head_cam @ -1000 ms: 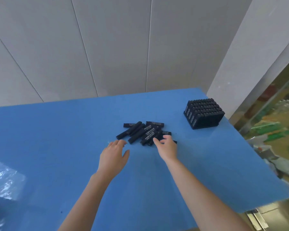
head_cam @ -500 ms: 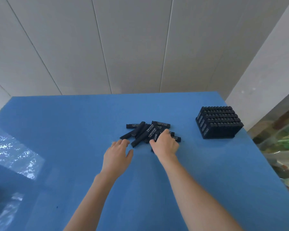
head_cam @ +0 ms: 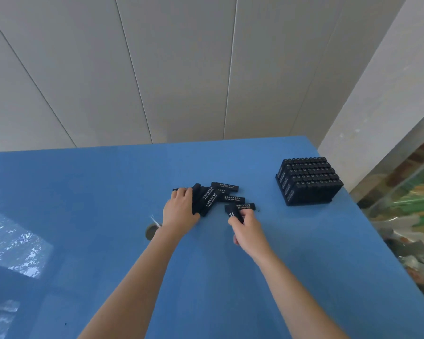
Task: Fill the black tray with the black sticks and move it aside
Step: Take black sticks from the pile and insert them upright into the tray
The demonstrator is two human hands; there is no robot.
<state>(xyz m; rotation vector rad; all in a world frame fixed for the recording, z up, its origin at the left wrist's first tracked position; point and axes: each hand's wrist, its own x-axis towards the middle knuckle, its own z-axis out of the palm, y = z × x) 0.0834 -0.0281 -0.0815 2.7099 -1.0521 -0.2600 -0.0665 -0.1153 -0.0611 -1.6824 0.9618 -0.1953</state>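
Several black sticks with white lettering (head_cam: pixel 216 195) lie in a loose pile in the middle of the blue table (head_cam: pixel 83 192). My left hand (head_cam: pixel 180 211) lies over the pile's left side, fingers curled onto a few sticks. My right hand (head_cam: pixel 246 231) pinches one black stick (head_cam: pixel 233 211) at the pile's near right edge. The black tray (head_cam: pixel 309 200), packed with upright sticks, stands at the table's far right, apart from both hands.
A small round hole with a white scrap (head_cam: pixel 152 228) sits in the table just left of my left wrist. Clear plastic wrap (head_cam: pixel 12 243) lies at the left. The table's right edge drops off to clutter (head_cam: pixel 406 216) below. A grey panelled wall stands behind.
My left hand has moved forward onto the left side of the pile. My right hand has pulled back to the near right edge, lifting one stick between its fingers.
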